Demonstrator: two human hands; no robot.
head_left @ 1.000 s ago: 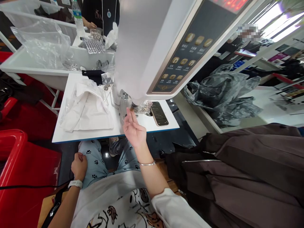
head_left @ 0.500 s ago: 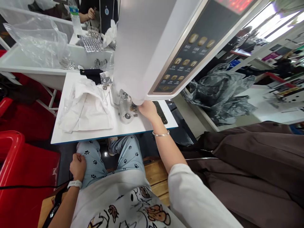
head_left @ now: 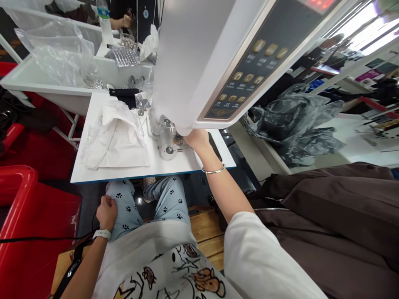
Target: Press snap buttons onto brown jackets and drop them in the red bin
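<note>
My left hand [head_left: 107, 212] rests on my left thigh in paw-print trousers, its fingers curled closed with nothing visible in them. My right hand [head_left: 197, 139] reaches beneath the head of a white sewing-type machine [head_left: 183, 62], at the right side of its clear-covered front part [head_left: 167, 137]. The machine head and the wrist's angle hide its fingers, so what they touch cannot be made out. A folded white garment [head_left: 120, 143] lies on the white tabletop [head_left: 162, 168], left of the machine. Partly behind my right wrist is a dark phone-like slab [head_left: 215, 146].
Small clear plastic bags [head_left: 142, 101] and a dark cloth [head_left: 126, 93] lie at the table's back. Behind stand a white trough [head_left: 34, 79] with plastic bags and a bottle [head_left: 104, 23]. A red bin [head_left: 40, 211] is at left; brown garments [head_left: 327, 207] hang at right. Another person's hand [head_left: 127, 20] shows beyond.
The view has shifted slightly. My right hand sits a little farther under the machine head, with more of its fingers covered. My left hand stays on the thigh.
</note>
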